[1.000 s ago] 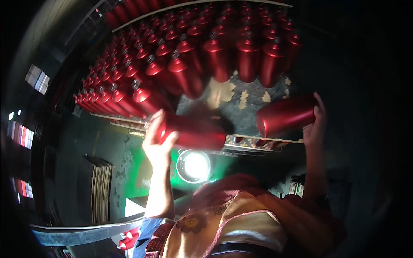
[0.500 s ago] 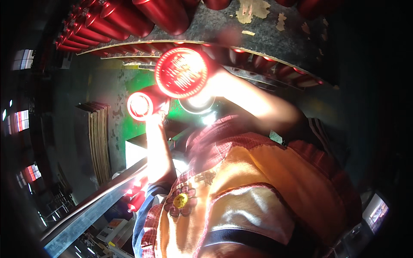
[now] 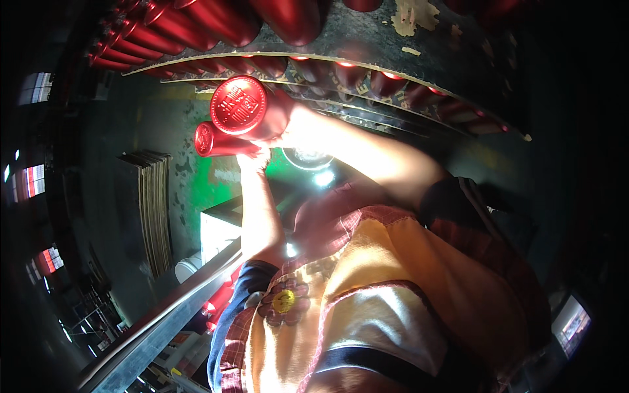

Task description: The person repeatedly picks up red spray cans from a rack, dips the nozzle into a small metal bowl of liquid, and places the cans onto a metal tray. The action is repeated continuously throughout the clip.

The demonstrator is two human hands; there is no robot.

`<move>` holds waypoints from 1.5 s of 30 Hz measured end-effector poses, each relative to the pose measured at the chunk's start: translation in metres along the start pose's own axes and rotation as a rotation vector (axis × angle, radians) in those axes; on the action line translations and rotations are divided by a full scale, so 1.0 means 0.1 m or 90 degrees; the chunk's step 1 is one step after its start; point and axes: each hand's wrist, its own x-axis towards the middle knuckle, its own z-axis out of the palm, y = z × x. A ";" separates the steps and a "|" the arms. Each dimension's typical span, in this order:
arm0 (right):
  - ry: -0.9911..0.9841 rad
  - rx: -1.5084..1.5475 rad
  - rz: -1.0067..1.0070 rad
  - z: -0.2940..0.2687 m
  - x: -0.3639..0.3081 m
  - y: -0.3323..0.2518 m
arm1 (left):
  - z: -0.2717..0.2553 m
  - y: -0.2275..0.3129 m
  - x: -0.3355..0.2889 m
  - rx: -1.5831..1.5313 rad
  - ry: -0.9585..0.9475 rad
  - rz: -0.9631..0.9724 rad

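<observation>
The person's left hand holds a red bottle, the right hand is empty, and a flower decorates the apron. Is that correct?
Not quite: the right hand is not empty; the head view shows it gripping a second red bottle, its round end toward the camera. The left hand does hold a red bottle, and a flower does decorate the apron.

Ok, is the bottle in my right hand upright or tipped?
Tipped: the red bottle in your right hand has its round base turned toward the camera, not straight down.
</observation>
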 end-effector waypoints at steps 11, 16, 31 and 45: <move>0.119 0.499 0.306 -0.21 -0.38 -0.08 | 0.43 -0.47 -0.14 0.052 0.184 0.121; 0.207 0.703 0.359 -0.23 -1.08 -0.46 | 0.18 -0.84 -1.06 0.041 0.037 0.074; 0.064 0.640 0.657 -0.01 -3.04 0.63 | -0.62 -3.14 -4.88 0.050 0.134 0.491; -0.004 0.131 0.143 3.02 -1.83 0.11 | -1.25 -1.81 -7.40 0.890 0.996 1.110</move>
